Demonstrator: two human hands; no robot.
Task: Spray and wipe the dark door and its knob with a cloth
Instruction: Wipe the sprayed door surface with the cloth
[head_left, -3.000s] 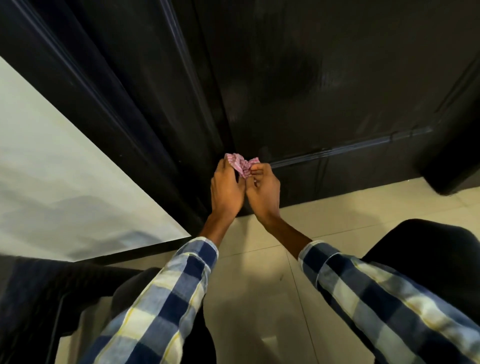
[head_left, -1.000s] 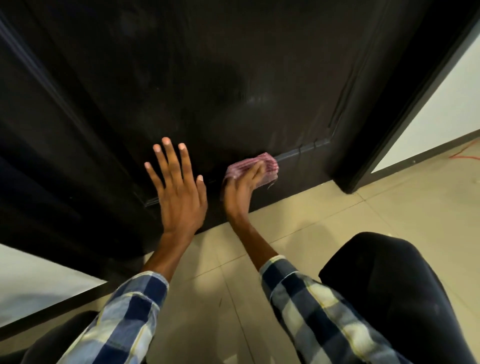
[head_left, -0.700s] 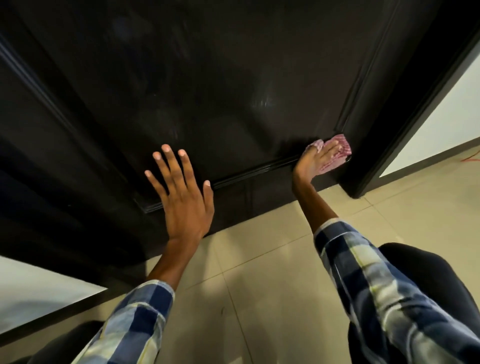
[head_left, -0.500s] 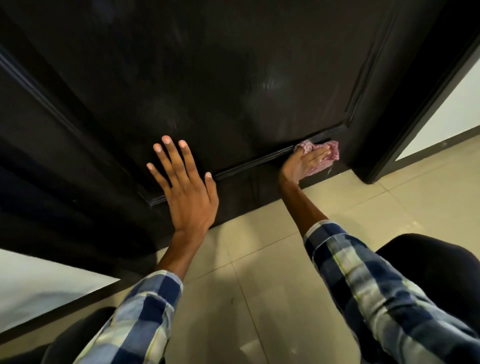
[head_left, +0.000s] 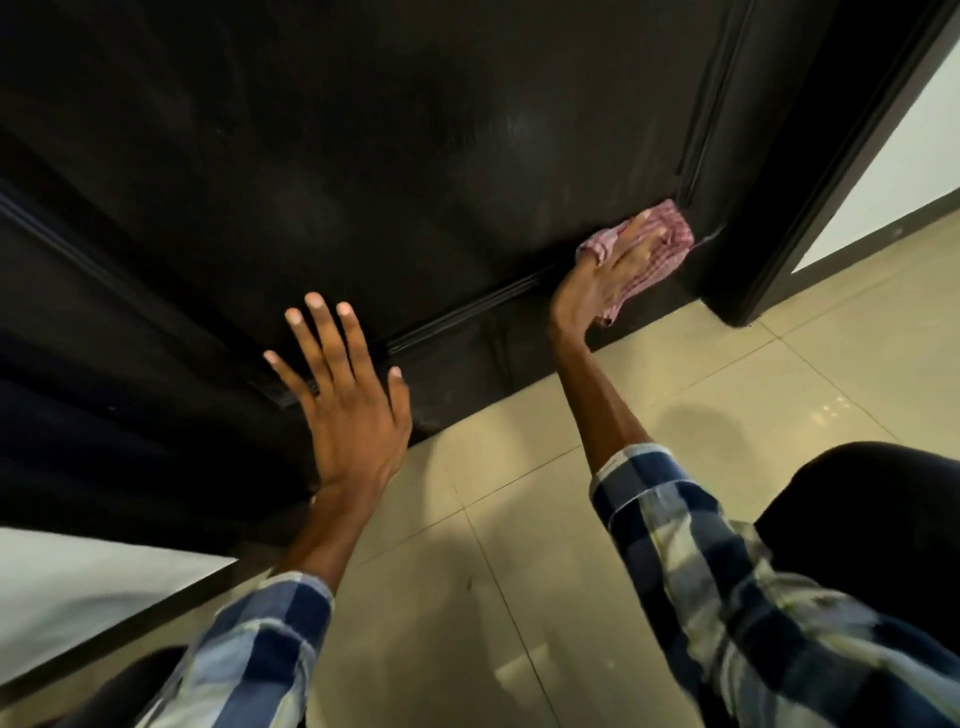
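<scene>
The dark door (head_left: 415, 156) fills the upper view, with a raised moulding (head_left: 467, 306) running across its lower part. My right hand (head_left: 602, 275) presses a pink checked cloth (head_left: 660, 244) flat against the door's lower right corner, fingers stretched over it. My left hand (head_left: 343, 405) lies open with spread fingers against the door's bottom left, near the moulding. No knob or spray bottle is in view.
The dark door frame (head_left: 810, 171) stands right of the cloth, with a white wall (head_left: 893, 166) beyond it. Beige floor tiles (head_left: 519, 519) lie below the door. My dark-clad knee (head_left: 862, 499) is at the lower right; a pale wall (head_left: 78, 587) at the lower left.
My right hand slid the cloth along the lower door from the middle to the right corner, where it still moves slightly. The left hand stayed flat on the door.
</scene>
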